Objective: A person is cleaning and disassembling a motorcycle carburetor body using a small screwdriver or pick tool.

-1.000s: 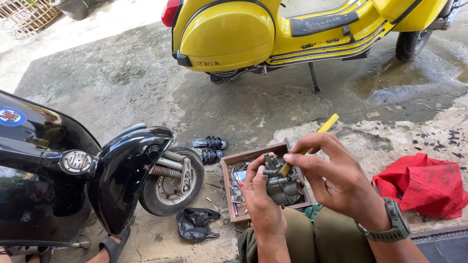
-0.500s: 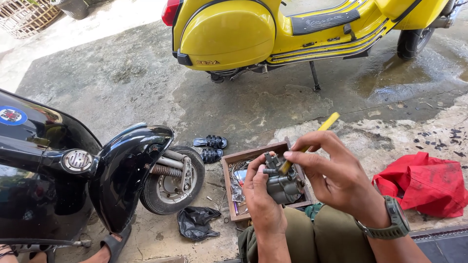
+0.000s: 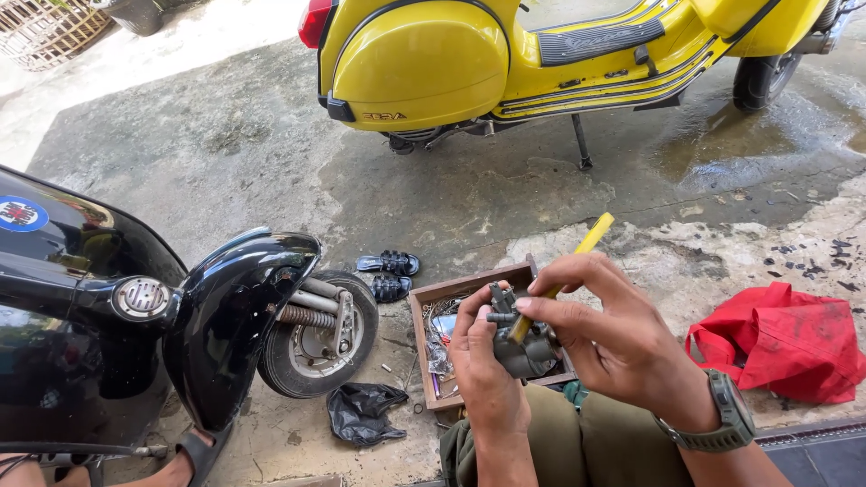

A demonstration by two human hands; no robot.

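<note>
My left hand point(image 3: 483, 361) is closed around a small grey metal carburettor body point(image 3: 521, 341), fingers wrapped on its near side, holding it directly above the shallow open wooden parts box point(image 3: 469, 287). My right hand point(image 3: 604, 338) pinches a yellow-handled screwdriver point(image 3: 577, 257) between thumb and fingertips; its handle points up and away from the box, and its tip meets the top of the carburettor body. The right hand covers the far-right part of the box, and the carburettor body hides much of the contents, so only loose small metal parts show inside. Left of the box stands a black scooter point(image 3: 135, 316), its front wheel point(image 3: 316, 334) nearest the box. A crumpled black plastic bag point(image 3: 361, 410) lies at the box's near-left corner. A pair of black sandals point(image 3: 388, 275) sits just beyond the box. A red cloth point(image 3: 776, 343) lies to the right of the box, and a yellow scooter point(image 3: 505, 63) is parked well beyond it.
</note>
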